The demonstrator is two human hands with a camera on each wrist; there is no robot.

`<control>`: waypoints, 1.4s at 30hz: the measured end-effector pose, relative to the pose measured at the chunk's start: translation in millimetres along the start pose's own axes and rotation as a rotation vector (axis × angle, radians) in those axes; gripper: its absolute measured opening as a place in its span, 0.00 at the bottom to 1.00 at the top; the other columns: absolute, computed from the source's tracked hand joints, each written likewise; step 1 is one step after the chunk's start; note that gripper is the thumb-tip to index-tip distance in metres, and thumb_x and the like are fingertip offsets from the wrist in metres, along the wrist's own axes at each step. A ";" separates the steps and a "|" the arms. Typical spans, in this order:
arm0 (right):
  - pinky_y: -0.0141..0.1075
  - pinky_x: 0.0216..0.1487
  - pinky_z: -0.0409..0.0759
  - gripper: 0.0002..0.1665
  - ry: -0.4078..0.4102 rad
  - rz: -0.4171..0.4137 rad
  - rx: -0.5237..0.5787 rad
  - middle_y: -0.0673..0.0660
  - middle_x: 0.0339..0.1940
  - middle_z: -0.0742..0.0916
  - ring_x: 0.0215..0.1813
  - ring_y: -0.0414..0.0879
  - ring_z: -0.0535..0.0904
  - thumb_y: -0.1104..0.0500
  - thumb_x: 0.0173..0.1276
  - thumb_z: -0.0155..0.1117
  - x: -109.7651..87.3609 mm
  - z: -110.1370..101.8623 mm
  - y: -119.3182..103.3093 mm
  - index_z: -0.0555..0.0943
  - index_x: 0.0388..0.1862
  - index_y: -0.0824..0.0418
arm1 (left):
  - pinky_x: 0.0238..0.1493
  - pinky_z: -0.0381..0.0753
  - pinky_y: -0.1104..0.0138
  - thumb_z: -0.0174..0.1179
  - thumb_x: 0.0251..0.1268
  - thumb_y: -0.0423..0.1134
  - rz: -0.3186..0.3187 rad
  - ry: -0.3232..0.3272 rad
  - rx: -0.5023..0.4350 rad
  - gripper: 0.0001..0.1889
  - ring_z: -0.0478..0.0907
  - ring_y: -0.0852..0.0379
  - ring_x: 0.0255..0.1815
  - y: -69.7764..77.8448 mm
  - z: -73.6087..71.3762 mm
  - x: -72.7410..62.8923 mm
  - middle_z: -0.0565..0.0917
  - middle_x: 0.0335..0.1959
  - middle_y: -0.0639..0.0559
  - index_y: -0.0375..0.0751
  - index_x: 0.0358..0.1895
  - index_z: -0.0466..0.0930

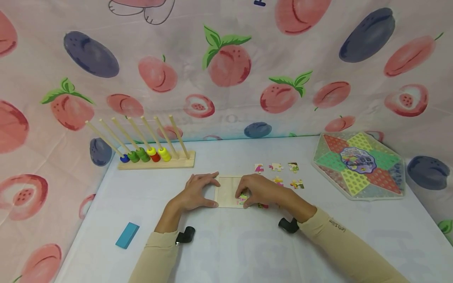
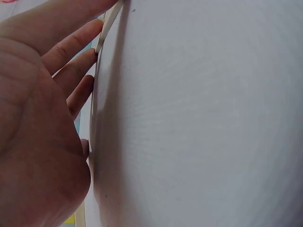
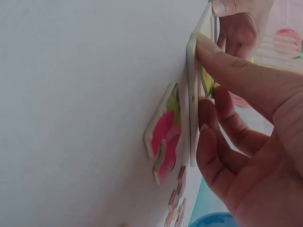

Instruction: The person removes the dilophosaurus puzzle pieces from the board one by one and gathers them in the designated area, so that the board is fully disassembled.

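A shallow wooden puzzle tray [image 1: 228, 190] lies flat on the table between the two hands. My left hand [image 1: 194, 192] rests along its left side, thumb at the near corner and fingers spread toward the far one. In the left wrist view the fingertips [image 2: 88, 57] touch the tray's edge. My right hand [image 1: 260, 189] pinches a colourful puzzle piece [image 1: 242, 199] over the tray's near right corner. The right wrist view shows this piece [image 3: 207, 80] against the tray, its thumb side partly hidden. Loose puzzle pieces [image 3: 165, 135] lie just right of the tray, some behind the right hand.
Several more puzzle pieces [image 1: 276, 167] are spread beyond the right hand. At the back left stands a wooden peg rack [image 1: 157, 165] with coloured beads. A hexagonal game box [image 1: 359, 167] lies at the back right, and a blue block [image 1: 127, 235] at the front left.
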State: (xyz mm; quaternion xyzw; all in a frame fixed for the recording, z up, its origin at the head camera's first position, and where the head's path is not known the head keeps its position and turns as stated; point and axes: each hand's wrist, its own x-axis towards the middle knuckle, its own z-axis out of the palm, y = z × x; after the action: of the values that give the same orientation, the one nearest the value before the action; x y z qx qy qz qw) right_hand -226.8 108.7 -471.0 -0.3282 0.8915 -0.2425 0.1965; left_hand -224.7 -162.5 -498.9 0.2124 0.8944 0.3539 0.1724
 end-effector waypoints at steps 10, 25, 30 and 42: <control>0.34 0.55 0.82 0.16 -0.005 0.003 0.032 0.47 0.45 0.87 0.46 0.39 0.78 0.57 0.55 0.82 -0.6 1.9 0.5 0.90 0.44 0.50 | 0.82 0.34 0.36 0.79 0.51 0.44 0.005 0.006 -0.003 0.27 0.58 0.43 0.80 0.8 -0.3 -0.5 0.66 0.81 0.52 0.52 0.56 0.82; 0.26 0.42 0.82 0.17 0.019 -0.017 0.134 0.46 0.44 0.87 0.39 0.35 0.80 0.59 0.56 0.81 -3.7 -0.9 6.4 0.89 0.45 0.51 | 0.83 0.31 0.39 0.80 0.50 0.43 -0.011 0.013 -0.002 0.28 0.57 0.45 0.80 1.1 0.6 -1.4 0.65 0.81 0.55 0.54 0.56 0.81; 0.27 0.43 0.83 0.18 0.060 -0.046 0.173 0.47 0.46 0.87 0.39 0.35 0.81 0.59 0.58 0.80 -11.7 -14.1 14.3 0.89 0.48 0.53 | 0.83 0.31 0.39 0.80 0.50 0.44 -0.004 0.008 -0.004 0.28 0.57 0.45 0.80 0.6 0.8 -1.7 0.65 0.81 0.55 0.54 0.56 0.81; 0.28 0.44 0.86 0.19 0.233 -0.021 0.225 0.50 0.46 0.90 0.43 0.36 0.83 0.62 0.61 0.77 -77.4 -47.5 51.6 0.89 0.53 0.54 | 0.83 0.30 0.39 0.80 0.50 0.43 -0.010 0.001 -0.018 0.28 0.55 0.44 0.82 2.5 0.6 -1.6 0.65 0.81 0.54 0.52 0.57 0.81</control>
State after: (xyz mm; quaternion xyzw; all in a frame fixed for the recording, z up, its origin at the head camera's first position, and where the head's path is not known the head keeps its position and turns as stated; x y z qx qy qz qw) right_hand -221.5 210.2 -446.9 -0.2833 0.8720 -0.3793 0.1244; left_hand -222.4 -161.4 -497.3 0.2064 0.8923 0.3611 0.1755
